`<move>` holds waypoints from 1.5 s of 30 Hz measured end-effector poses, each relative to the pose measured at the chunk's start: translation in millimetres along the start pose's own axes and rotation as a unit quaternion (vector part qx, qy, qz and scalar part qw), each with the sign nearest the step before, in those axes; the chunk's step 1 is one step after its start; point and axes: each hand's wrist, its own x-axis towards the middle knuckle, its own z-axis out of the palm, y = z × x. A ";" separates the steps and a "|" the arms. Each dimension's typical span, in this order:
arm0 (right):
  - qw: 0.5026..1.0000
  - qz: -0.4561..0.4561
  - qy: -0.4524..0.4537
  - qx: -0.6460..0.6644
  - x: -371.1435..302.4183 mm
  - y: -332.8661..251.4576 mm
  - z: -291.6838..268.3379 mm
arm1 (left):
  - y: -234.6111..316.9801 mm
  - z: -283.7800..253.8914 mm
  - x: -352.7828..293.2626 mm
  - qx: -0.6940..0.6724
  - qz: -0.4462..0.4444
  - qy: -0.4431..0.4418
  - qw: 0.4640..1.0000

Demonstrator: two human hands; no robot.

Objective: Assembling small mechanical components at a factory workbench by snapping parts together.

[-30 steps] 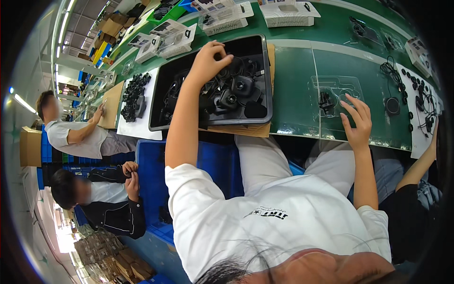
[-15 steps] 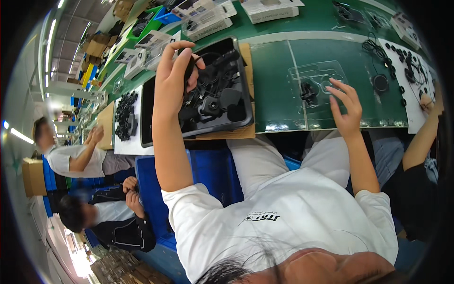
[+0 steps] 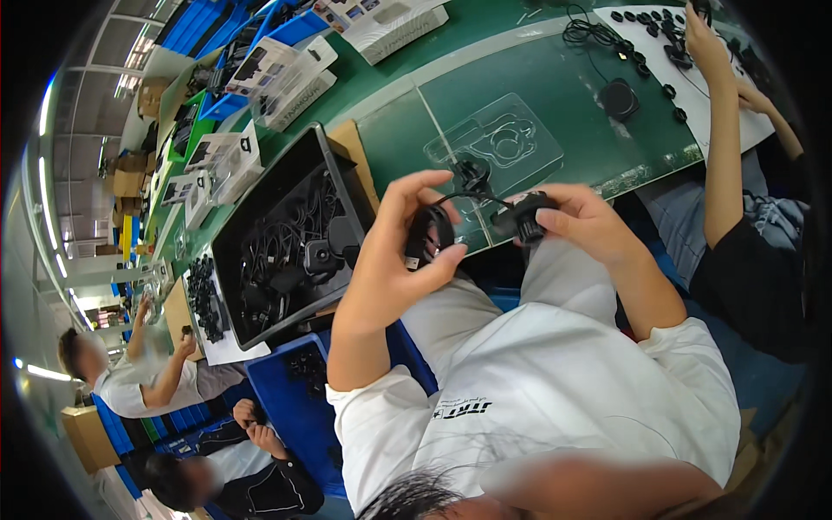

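My left hand (image 3: 390,247) is curled around a coiled black cable (image 3: 440,224). From that coil the cable runs across to a short black cylindrical device (image 3: 529,217) with a ribbed edge, which my right hand (image 3: 594,224) grips between thumb and fingers. Both hands are over my lap, at the table's near edge. Just beyond them lies a clear plastic blister tray (image 3: 542,154) with moulded hollows. A small black mount-like part (image 3: 472,176) sits at its near left corner, partly behind the cable.
A black bin (image 3: 322,143) of cables and black devices stands at left on cardboard (image 3: 351,147). White boxes (image 3: 394,35) line the far side. A coiled cable with a square black device (image 3: 619,100) lies at right, near a co-worker's arm (image 3: 724,156). A blue crate (image 3: 299,433) stands below the bin.
My left hand has come from above the bin toward my lap, bringing the black cable. My right hand, open by the tray before, now grips the device. The whole view has turned.
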 end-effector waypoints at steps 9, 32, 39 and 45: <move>0.703 -0.334 0.133 -0.614 53.1 -21.3 -36.9 | -58.3 15.1 37.4 0.489 0.178 0.183 0.834; 0.389 -0.183 0.070 -0.900 59.1 4.7 -35.7 | -70.0 23.9 79.3 0.357 -0.016 0.112 0.927; 0.420 -0.197 0.064 -0.884 59.7 5.9 -38.2 | -96.7 18.0 95.9 0.433 0.101 0.184 0.876; 0.445 -0.222 0.110 -0.861 44.6 24.3 -23.8 | -113.7 22.5 101.8 0.498 0.171 0.183 0.830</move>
